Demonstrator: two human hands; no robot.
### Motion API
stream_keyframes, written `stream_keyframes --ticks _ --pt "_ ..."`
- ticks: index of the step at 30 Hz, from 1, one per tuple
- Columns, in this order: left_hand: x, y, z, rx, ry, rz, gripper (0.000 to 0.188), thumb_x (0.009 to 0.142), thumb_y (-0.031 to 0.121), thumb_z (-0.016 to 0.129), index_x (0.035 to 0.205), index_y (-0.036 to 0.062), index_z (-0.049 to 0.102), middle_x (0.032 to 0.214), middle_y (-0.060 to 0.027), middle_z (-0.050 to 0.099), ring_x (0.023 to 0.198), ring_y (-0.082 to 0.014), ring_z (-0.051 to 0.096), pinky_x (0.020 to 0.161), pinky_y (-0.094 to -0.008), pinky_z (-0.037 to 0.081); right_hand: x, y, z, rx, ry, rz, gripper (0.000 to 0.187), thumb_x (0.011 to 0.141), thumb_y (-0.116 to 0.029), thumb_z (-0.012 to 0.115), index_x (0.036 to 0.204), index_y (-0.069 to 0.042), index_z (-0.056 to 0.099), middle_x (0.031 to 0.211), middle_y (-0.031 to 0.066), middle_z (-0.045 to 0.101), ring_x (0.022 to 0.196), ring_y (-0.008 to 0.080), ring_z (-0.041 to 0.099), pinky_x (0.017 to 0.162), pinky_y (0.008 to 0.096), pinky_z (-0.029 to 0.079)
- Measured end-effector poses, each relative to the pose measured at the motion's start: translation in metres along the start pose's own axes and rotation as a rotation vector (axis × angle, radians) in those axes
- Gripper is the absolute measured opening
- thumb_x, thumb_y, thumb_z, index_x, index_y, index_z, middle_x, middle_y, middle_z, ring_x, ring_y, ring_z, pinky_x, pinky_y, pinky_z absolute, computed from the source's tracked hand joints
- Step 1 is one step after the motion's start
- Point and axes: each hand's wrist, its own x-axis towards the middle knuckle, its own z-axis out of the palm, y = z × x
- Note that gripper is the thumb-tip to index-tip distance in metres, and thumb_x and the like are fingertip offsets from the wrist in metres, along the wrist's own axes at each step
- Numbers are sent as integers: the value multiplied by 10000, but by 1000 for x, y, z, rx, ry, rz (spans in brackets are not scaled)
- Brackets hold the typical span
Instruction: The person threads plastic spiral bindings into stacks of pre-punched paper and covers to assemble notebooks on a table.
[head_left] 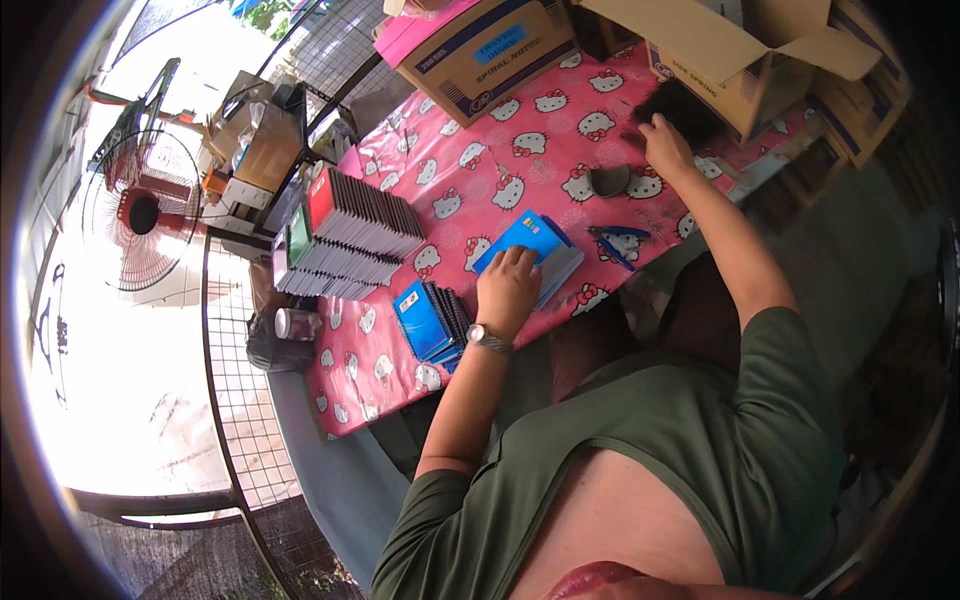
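My left hand [510, 285] rests with bent fingers on a small stack of blue-covered notebooks [535, 236], holding it on the table. Farther off to the right, my right hand [664, 142] reaches into a heap of thin black strands, apparently binding coils [685, 110]. Its fingers are drawn together at the heap's edge; what is between them is too dark to make out. Left of my left hand lies a fanned pile of blue spiral notebooks [424, 315]. Blue-handled pliers [618, 245] and a dark grey curved piece [609, 181] lie between my hands.
A pink patterned cloth covers the table [440, 205]. Tall stacks of notebooks [365, 225] stand at the left. Cardboard boxes [490, 60] line the far side, and an open carton [730, 75] stands behind my right hand. A fan [145, 213] is beyond the left edge.
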Motion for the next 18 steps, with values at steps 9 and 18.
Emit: stream_keyframes --ticks 9,18 --pt "22 -18 -27 -222 -196 16 188 805 209 723 972 123 731 963 -57 701 793 -281 682 721 -396 546 -41 -76 -38 819 -78 -285 248 925 -148 612 1146 -50 665 980 163 670 942 318 652 825 393 513" --pt "25 -26 -34 -286 -221 21 201 788 223 724 955 112 737 981 -74 713 776 -272 697 730 -383 555 -65 -116 -66 1026 -328 -87 254 877 -105 641 1109 -2 659 910 129 665 776 216 639 735 332 508"
